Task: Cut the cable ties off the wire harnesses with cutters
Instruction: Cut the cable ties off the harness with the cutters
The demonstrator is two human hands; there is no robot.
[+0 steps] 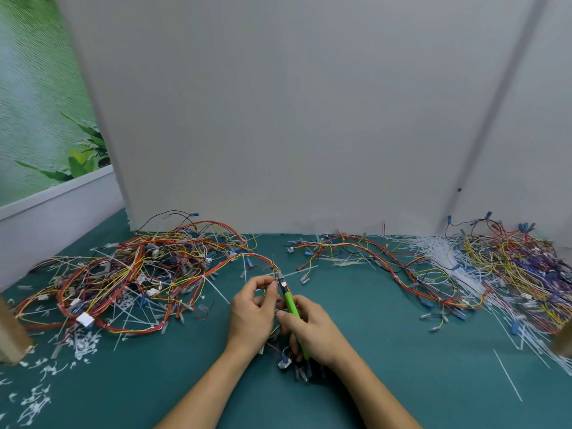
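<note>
— Green-handled cutters [290, 305] sit clasped in the right hand [312, 329]. Where's the wire harness [247, 257]?
— Near the table's [402, 382] front edge, middle; left hand [250, 317] pinches it at the blade tip. Best nip only the tie, sparing insulation.

Green mat [402, 382]: open lane near right, crossed by one loose tie [507, 374].
Left: tangled harness heap [123, 280]; wooden block [10, 332] at the edge; cut scraps [37, 397] strewn near.
Right: wires-and-ties heap [510, 267].
Far: white panel [294, 119] closes the back; harness strand [399, 267] snakes across far centre-right.
</note>
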